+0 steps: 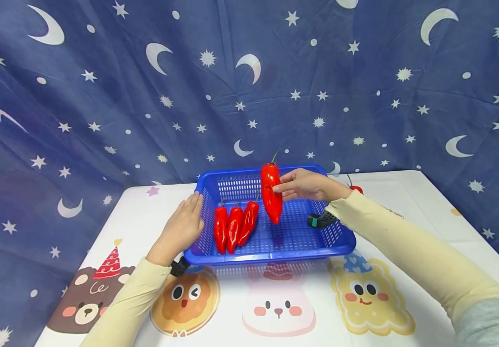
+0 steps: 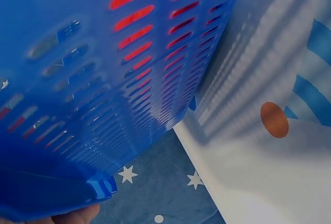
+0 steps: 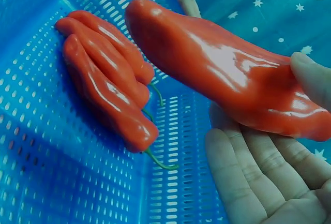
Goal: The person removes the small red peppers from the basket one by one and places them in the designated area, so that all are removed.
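My right hand (image 1: 304, 185) pinches a glossy red chili pepper (image 1: 271, 193) between thumb and fingers, holding it over the blue basket (image 1: 271, 256). The pepper hangs upright with its green stem up. In the right wrist view this pepper (image 3: 217, 63) lies across the fingers, with the thumb pressed on its near side. My left hand (image 1: 183, 222) rests on the basket's left rim, fingers fairly straight and together. Three red peppers (image 1: 234, 226) lie side by side in the left part of the basket, their stems toward the back.
Another red pepper (image 1: 356, 189) shows behind my right forearm, to the right of the basket. The white tablecloth (image 1: 388, 188) carries cartoon prints. A dark blue curtain (image 1: 249, 96) with moons and stars hangs behind the table.
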The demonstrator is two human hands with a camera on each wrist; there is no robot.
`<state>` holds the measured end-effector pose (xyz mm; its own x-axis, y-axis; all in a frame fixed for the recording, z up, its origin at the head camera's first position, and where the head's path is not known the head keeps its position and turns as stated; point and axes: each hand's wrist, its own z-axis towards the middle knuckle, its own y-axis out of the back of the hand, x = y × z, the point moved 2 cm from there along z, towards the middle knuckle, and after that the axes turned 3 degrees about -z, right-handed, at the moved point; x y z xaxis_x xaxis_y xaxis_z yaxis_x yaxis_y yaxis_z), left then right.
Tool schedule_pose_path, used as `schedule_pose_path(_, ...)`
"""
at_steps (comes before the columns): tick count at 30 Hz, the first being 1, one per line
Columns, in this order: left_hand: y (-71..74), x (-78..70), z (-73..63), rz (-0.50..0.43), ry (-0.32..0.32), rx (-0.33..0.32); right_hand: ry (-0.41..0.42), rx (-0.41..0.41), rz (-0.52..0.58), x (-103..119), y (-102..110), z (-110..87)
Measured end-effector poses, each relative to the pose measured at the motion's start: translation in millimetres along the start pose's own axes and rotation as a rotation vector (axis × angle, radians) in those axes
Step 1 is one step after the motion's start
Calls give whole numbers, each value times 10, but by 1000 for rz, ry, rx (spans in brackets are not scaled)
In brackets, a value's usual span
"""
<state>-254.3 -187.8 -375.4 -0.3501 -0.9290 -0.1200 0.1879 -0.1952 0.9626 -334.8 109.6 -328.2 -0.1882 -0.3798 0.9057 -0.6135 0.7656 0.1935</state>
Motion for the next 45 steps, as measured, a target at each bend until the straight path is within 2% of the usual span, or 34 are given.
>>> schedule_pose_path(14,17,-11,8,-3,25,28,32,-51,-150,3,188,-303)
schedule_pose_path(28,11,-1,3,13,29,35,30,-125,-209,-3,486,-608)
schedule_pose_path(37,5,34,11,-100,56,132,23,-159,-209,-23,638,-746)
schedule_pose_path(45,28,34,36,-135,48,199,2,-169,-206,-107,781,-840)
